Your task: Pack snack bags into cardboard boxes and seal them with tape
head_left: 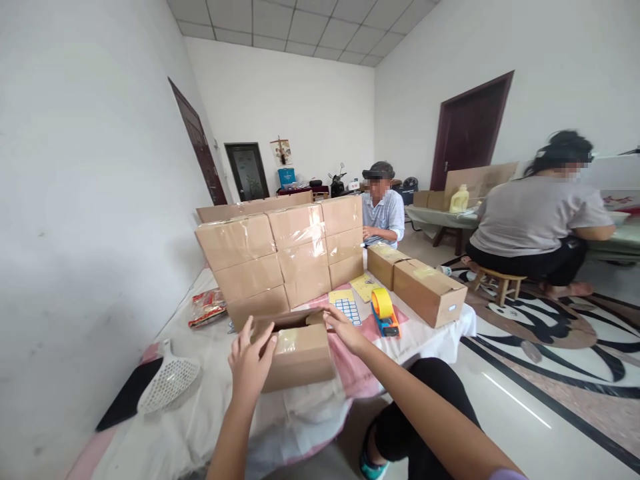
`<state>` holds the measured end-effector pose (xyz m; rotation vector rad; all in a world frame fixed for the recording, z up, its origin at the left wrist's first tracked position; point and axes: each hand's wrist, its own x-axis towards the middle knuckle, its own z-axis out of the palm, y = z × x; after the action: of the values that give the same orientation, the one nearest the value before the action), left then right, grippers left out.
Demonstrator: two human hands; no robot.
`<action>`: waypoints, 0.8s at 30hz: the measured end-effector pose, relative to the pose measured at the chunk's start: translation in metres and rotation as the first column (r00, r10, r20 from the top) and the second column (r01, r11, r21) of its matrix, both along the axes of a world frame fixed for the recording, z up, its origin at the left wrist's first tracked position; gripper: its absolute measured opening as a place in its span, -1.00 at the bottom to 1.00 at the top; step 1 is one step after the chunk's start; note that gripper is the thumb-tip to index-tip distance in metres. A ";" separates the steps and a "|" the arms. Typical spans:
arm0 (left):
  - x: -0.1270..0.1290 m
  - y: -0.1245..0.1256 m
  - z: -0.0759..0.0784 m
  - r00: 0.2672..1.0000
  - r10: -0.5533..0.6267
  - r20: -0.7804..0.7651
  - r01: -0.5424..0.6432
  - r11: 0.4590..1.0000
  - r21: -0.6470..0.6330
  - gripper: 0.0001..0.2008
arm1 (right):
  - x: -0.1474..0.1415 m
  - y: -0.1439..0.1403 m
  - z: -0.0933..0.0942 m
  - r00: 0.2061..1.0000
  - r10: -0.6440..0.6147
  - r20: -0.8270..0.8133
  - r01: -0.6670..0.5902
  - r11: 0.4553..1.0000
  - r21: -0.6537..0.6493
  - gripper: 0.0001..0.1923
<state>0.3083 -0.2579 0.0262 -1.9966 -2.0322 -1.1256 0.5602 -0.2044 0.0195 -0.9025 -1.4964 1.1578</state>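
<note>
A small cardboard box [300, 357] sits on the cloth-covered table right before me, its top partly open with a dark gap along the far side. Clear tape shows on its near top flap. My left hand [250, 360] grips the box's left end, thumb and fingers at the top edge. At the opposite end, my right hand [345, 328] has its fingers closed on the upper right corner by the flap. What lies inside the box is hidden.
Behind it stands a stack of taped boxes [300, 257]. A tape dispenser [384, 312], sticker sheets [345, 305] and two boxes [425, 290] lie to the right. Leftward are a red packet [207, 307] and a white perforated scoop [170, 377]. Two other people [383, 207] sit farther off.
</note>
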 end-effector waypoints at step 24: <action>0.048 0.014 -0.022 0.819 -0.036 -0.573 0.099 0.992 0.081 -0.47 | 0.174 0.040 -0.020 0.842 -0.498 0.208 0.527 0.842 -0.118 -0.68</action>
<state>0.3565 -0.2442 0.0044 -2.0379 -1.5646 -0.5202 0.7342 -0.1642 -0.0003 -1.4516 -1.1812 0.8263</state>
